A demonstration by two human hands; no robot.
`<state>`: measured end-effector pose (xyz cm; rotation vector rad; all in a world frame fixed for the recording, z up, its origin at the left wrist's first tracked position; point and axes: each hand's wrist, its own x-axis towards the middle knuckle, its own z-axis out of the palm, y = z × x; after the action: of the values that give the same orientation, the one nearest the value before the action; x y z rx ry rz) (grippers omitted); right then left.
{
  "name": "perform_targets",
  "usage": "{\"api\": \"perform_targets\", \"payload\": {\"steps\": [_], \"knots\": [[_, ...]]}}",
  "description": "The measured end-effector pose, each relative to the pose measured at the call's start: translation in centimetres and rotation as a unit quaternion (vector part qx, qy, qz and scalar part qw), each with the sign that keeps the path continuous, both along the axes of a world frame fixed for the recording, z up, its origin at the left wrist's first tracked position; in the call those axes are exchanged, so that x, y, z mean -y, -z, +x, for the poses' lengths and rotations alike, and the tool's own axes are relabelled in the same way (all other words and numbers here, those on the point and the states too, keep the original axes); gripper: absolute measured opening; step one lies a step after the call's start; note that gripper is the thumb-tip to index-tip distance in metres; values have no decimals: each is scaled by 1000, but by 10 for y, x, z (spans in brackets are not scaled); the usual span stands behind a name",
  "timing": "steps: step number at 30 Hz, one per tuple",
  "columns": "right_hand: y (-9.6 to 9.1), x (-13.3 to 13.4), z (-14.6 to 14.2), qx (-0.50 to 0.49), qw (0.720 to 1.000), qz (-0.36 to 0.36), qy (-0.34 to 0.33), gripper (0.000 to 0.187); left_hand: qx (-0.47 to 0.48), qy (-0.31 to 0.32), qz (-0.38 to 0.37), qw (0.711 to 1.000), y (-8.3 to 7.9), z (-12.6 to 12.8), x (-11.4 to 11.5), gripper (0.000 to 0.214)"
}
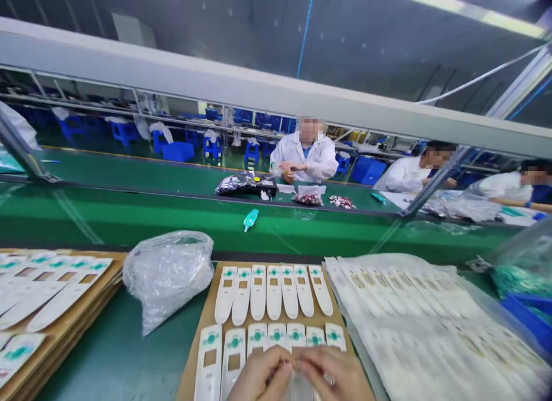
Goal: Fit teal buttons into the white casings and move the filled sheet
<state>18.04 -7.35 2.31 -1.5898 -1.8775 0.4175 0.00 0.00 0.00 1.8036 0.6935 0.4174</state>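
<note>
Several long white plastic shells [274, 300], each with a square window and a green print at its top, lie in two rows on a brown cardboard sheet [197, 332]. Over the front row, my left hand [264, 375] and my right hand [335, 373] meet fingertip to fingertip. Both are closed in a pinch. Whatever sits between the fingers is too small and too hidden to name. Parts of the front shells are covered by the hands.
Left stands a cardboard stack [92, 326] bearing more shells, beside a clear plastic bag [170, 274]. Right, shells lie under a translucent sheet [366, 343], near a blue bin [528, 320]. Beyond, a teal device [250, 219] rests on the green conveyor belt [142, 214]; co-workers [307, 156] sit opposite.
</note>
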Motion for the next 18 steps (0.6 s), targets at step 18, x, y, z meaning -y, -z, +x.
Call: {"api": "perform_targets", "payload": {"steps": [18], "knots": [[41,0,93,163,977,-94,99,28,-202,274,376,862,-17,70,25,38]]}}
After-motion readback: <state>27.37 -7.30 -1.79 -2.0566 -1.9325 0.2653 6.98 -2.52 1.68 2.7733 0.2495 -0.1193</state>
